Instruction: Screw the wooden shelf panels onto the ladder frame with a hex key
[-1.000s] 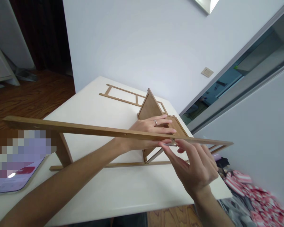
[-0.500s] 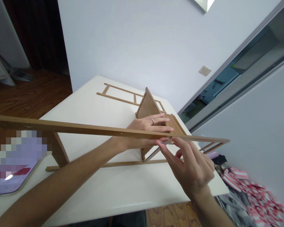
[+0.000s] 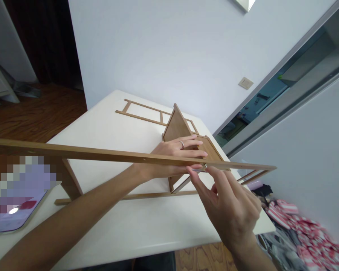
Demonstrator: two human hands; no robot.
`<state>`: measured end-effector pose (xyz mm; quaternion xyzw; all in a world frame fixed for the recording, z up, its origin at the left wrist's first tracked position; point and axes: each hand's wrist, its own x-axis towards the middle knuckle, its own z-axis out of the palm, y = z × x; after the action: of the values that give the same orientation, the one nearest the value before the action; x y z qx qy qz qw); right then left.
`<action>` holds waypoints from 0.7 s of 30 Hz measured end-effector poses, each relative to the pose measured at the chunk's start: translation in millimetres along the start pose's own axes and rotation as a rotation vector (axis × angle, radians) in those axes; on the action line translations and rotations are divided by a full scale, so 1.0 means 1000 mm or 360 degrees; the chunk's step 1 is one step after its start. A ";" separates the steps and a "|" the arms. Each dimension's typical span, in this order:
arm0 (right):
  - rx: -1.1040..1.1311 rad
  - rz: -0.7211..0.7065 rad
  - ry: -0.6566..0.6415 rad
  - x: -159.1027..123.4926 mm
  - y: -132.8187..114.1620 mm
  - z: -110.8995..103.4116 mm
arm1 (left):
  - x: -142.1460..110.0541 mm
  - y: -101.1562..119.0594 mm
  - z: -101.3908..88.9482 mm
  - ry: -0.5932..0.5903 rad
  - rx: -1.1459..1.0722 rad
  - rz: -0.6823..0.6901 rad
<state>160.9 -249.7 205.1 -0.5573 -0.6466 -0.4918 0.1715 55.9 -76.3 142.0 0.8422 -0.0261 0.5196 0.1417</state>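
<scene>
Frame (image 3: 69, 178): brown wood, long rails joined by crosspiece, small hole in upper rail (image 3: 101, 153); stands on edge on white worktop (image 3: 135, 226), lower rail (image 3: 152, 196) down. Upright panel (image 3: 175, 128) beyond upper rail, top pointed; second panel (image 3: 211, 148) just beside it. Left hand (image 3: 176, 149) reaches under upper rail, fingers extended over panels; whether gripping, cannot tell. Right hand (image 3: 228, 195) curled, thumb and fingertip pinching thin metal tool (image 3: 199, 171) just beneath upper rail.
</scene>
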 end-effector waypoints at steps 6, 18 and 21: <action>0.0012 -0.0044 0.0016 0.002 0.000 0.001 | -0.001 0.000 0.000 0.0005 -0.0011 -0.0011; 0.0002 -0.0010 0.0000 0.002 0.000 0.000 | -0.002 -0.002 -0.002 -0.0032 -0.0025 0.0001; -0.0002 0.0005 -0.0003 0.002 0.000 0.000 | -0.003 -0.003 -0.001 -0.0059 -0.0016 -0.0008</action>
<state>160.2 -248.4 206.2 -0.5589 -0.6457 -0.4914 0.1713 54.0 -73.1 139.5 0.8511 -0.0292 0.5033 0.1466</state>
